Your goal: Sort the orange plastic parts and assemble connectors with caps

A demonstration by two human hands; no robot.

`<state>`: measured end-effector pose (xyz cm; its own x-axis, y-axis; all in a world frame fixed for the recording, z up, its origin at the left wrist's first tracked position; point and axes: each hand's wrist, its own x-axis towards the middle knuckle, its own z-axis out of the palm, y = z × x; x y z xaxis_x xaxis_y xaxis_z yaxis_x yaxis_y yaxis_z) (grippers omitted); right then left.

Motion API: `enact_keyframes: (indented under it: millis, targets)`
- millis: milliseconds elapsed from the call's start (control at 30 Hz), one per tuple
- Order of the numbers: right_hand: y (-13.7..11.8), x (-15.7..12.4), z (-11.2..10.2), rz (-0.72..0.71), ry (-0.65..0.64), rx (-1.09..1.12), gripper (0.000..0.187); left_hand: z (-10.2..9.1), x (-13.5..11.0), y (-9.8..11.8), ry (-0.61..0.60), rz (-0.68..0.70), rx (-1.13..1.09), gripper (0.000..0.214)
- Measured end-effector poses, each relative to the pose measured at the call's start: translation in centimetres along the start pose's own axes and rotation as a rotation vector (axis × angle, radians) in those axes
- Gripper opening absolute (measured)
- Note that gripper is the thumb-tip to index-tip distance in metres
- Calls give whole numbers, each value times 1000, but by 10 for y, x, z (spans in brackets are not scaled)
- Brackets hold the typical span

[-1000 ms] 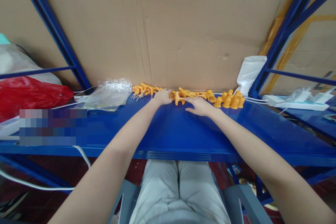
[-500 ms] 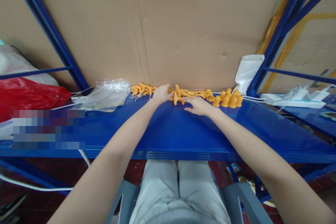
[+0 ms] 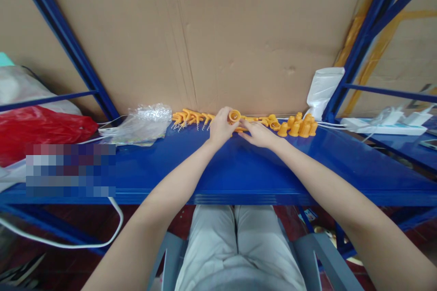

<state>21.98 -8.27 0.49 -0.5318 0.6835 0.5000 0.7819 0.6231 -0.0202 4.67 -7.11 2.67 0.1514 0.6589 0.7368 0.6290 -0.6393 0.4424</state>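
Note:
My left hand [image 3: 222,128] is closed around a hollow orange plastic cup-shaped piece [image 3: 234,116], its round opening facing me. Close beside it, my right hand [image 3: 258,134] reaches in from the right, thumb and forefinger at an orange handle [image 3: 241,129] that is mostly hidden by my hands. Left of my hands lie several orange corkscrews [image 3: 187,117] with bare metal spirals. More orange pieces [image 3: 264,121] lie behind my right hand. To the right, several orange cup-shaped pieces [image 3: 300,126] stand upside down in a cluster.
Everything rests on a blue metal shelf [image 3: 246,173] backed by cardboard [image 3: 239,45]. Clear plastic bags [image 3: 143,122] lie at left, beside a red bag [image 3: 44,132]. A white pouch [image 3: 322,93] leans at back right, near a power strip [image 3: 385,126] with cables.
My left hand has moved right with the cup-shaped piece, turning its opening toward me and covering the T-shaped handle. My right hand stays near the same spot.

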Motion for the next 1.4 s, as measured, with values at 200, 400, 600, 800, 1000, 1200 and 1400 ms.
enact_keyframes:
  millis: [200, 400, 600, 800, 1000, 1200, 1400]
  targets:
    - [7, 2, 0, -7, 125, 27, 28, 13, -12, -5, -62, 240, -33, 15]
    - [0, 1, -11, 36, 142, -30, 29, 12, -13, -4, -162, 309, -168, 27]
    - [6, 2, -13, 62, 175, -25, 22, 16, -9, -6, -179, 75, -432, 20]
    - [7, 1, -13, -121, 257, 46, 42, 16, 0, -15, -339, -437, -602, 30]
    - [-3, 3, -8, -333, 311, 70, 49, 6, -2, -14, -614, -604, -870, 35]
    - [-15, 6, 4, -502, 247, 99, 52, 3, -7, 1, -523, -617, -1003, 21]
    - [-14, 5, 2, -495, 234, 85, 50, 4, -3, -4, -440, -581, -1133, 14]
